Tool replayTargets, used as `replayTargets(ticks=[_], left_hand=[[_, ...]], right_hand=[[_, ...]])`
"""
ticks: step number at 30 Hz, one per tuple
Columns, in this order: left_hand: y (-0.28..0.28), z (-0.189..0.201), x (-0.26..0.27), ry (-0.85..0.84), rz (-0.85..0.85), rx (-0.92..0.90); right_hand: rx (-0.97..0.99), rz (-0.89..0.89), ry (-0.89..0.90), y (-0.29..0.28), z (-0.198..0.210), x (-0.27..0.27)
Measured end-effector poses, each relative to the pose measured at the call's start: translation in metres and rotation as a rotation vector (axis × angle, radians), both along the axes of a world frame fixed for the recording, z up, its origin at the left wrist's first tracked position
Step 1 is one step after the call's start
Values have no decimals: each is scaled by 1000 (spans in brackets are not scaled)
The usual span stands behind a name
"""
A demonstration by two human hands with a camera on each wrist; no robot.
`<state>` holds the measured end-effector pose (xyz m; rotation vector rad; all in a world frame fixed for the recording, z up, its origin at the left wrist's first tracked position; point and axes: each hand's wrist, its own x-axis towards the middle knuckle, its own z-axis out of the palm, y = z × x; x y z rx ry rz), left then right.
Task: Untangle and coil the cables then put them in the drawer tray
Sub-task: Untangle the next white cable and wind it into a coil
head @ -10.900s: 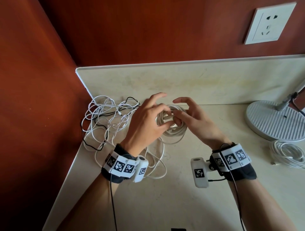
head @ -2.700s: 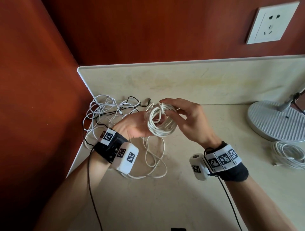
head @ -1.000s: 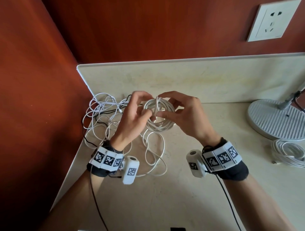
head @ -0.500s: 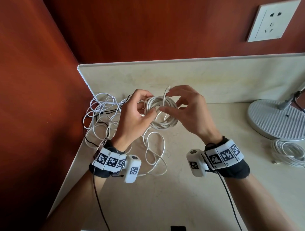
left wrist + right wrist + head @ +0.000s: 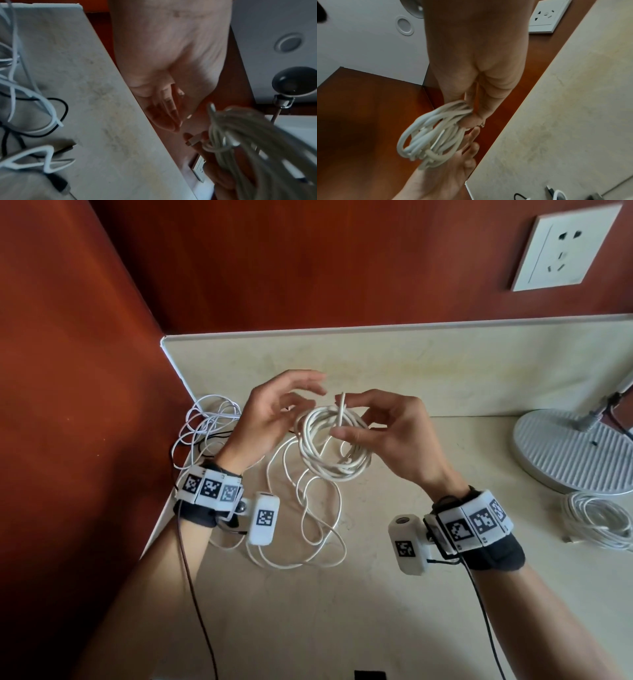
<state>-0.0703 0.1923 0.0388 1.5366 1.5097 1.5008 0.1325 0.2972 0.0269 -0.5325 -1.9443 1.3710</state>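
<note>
A coil of white cable [image 5: 337,469] hangs in the air above the desk corner. My right hand [image 5: 342,417] pinches its top strands between thumb and fingers, and the cable's free end [image 5: 342,402] sticks up beside them. In the right wrist view the coil [image 5: 428,135] hangs from the right hand [image 5: 471,115]. My left hand [image 5: 294,402] is just left of the coil with fingers straight and spread, holding nothing; the left hand's palm [image 5: 453,169] faces the coil. A tangle of white and black cables [image 5: 205,426] lies in the corner behind the left wrist.
A loose white cable [image 5: 308,529] loops on the beige desk [image 5: 342,611] under my hands. Another coiled white cable [image 5: 599,522] lies at the right beside a round lamp base [image 5: 575,453]. Red-brown walls close the left and back, where a socket [image 5: 565,244] is mounted.
My left hand has let go of the coil and opened its fingers. The right hand keeps the coil, with the cable end still poking up through it.
</note>
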Motion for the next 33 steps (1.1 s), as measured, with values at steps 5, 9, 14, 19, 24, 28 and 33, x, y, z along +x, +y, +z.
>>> replayTargets(ticks=[5,9,14,19,24,28,33], left_hand=[[9,4,8,200,-71,87],[11,3,8,299,-27,119],[10,5,8,331,64,146],[10,12,-3,381,151,224],[13,10,-5,428,277,250],[14,3,-10,358,333,183],[15,-2,-2,359,317,188]], right_hand=[[-73,79,80,0,-1,-2],[-104,97,104,-1,-5,-2],[-143,117,107,0,-4,-1],[-141,190,105,-6,-1,-2],[-150,241,133,-9,-1,-9],[-133,273,159,-8,4,-6],[-142,242,259,-10,7,-6]])
